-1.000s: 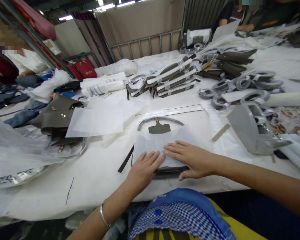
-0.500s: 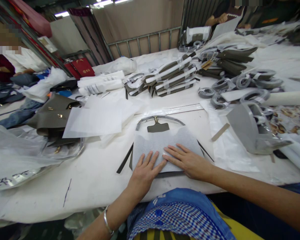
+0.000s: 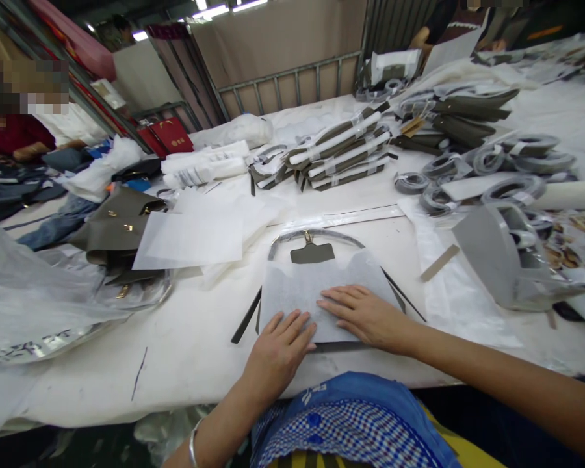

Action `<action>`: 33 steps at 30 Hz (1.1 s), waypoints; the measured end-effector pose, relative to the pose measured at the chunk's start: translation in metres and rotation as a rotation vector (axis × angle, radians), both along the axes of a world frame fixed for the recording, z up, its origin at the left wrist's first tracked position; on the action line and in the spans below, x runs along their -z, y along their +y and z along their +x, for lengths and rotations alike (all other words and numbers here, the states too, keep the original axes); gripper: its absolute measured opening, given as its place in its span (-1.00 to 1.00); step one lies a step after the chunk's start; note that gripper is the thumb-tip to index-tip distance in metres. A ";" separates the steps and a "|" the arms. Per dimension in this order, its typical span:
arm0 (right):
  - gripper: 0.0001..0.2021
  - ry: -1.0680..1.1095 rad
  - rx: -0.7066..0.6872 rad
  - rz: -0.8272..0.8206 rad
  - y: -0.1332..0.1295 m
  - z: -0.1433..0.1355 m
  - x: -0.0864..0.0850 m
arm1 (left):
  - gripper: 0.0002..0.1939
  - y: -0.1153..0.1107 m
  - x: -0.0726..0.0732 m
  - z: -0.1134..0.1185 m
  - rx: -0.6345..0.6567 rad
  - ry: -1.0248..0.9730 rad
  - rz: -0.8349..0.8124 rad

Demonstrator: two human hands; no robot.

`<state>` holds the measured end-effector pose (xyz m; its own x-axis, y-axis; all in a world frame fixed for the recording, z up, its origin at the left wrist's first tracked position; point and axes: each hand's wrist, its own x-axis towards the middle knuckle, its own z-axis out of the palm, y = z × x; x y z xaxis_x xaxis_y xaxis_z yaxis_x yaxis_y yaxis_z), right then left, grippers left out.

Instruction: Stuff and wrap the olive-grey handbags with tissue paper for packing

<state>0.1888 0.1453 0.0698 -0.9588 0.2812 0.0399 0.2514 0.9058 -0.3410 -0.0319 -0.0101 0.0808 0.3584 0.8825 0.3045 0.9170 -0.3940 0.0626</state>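
In the head view, a dark olive bag (image 3: 312,254) lies flat on the white table (image 3: 190,344), close to the near edge and directly in front of the person, mostly covered by a pale sheet (image 3: 292,283). Its long axis runs from side to side, roughly along the table's near edge, and its top points away from the person: the wrapped handle (image 3: 342,234) arches out at the far side, with a gold clasp (image 3: 308,238) inside the arch. Dark straps slant out from both ends, the left strap (image 3: 247,317) and the right strap (image 3: 403,294) each angling outward toward the near edge. The left hand (image 3: 279,344) rests on the sheet's near left part, the right hand (image 3: 365,315) on its right part; both lie palm down with fingers extended, grasping nothing, their fingertips near one another but apart. Loose white sheets (image 3: 190,237) lie to the left, a greyish strip (image 3: 439,262) to the right.
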 end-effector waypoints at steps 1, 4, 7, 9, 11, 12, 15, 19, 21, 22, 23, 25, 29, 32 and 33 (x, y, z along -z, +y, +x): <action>-0.51 -0.010 -0.017 0.030 0.000 -0.001 -0.002 | -0.73 0.001 -0.003 -0.001 0.017 -0.004 0.026; -0.47 -0.020 -0.043 0.097 0.003 -0.004 -0.012 | -0.81 0.001 -0.013 -0.003 0.071 0.019 0.130; -0.45 0.012 -0.059 0.148 0.008 -0.006 -0.018 | -0.88 -0.002 -0.017 -0.003 0.117 0.053 0.202; -0.43 0.033 -0.077 0.171 0.009 -0.006 -0.015 | -0.90 -0.004 -0.018 -0.002 0.110 0.049 0.185; -0.43 0.034 -0.084 0.194 0.009 -0.005 -0.007 | -0.88 -0.004 -0.018 0.002 0.056 0.027 0.103; -0.43 0.031 -0.083 0.205 0.008 -0.005 -0.003 | -0.85 -0.002 -0.018 0.004 0.015 0.015 0.047; -0.43 0.030 -0.072 0.231 0.005 -0.002 0.008 | -0.69 0.009 -0.022 0.014 -0.150 0.009 -0.075; -0.43 0.055 -0.037 0.239 0.004 0.000 0.013 | -0.55 0.026 -0.019 0.021 -0.153 0.047 -0.076; -0.42 0.077 -0.024 0.239 0.004 0.000 0.014 | -0.40 0.028 -0.008 0.018 -0.067 0.067 -0.072; -0.41 0.085 -0.019 0.241 0.003 0.000 0.014 | -0.35 0.027 0.000 0.016 -0.046 0.082 -0.076; -0.40 0.091 -0.015 0.244 0.003 0.000 0.015 | -0.32 0.026 0.008 0.013 -0.044 0.096 -0.087; -0.40 0.097 -0.002 0.246 0.002 -0.001 0.018 | -0.31 0.021 0.024 0.009 -0.067 0.108 -0.126; -0.41 0.082 0.048 0.243 -0.001 -0.001 0.023 | -0.34 0.020 0.035 0.004 -0.083 0.072 -0.214; -0.44 0.070 0.115 0.250 -0.003 -0.001 0.023 | -0.37 0.027 0.027 0.003 -0.093 0.029 -0.263; -0.44 0.068 0.134 0.252 -0.004 -0.001 0.023 | -0.37 0.029 0.023 0.003 -0.099 0.018 -0.278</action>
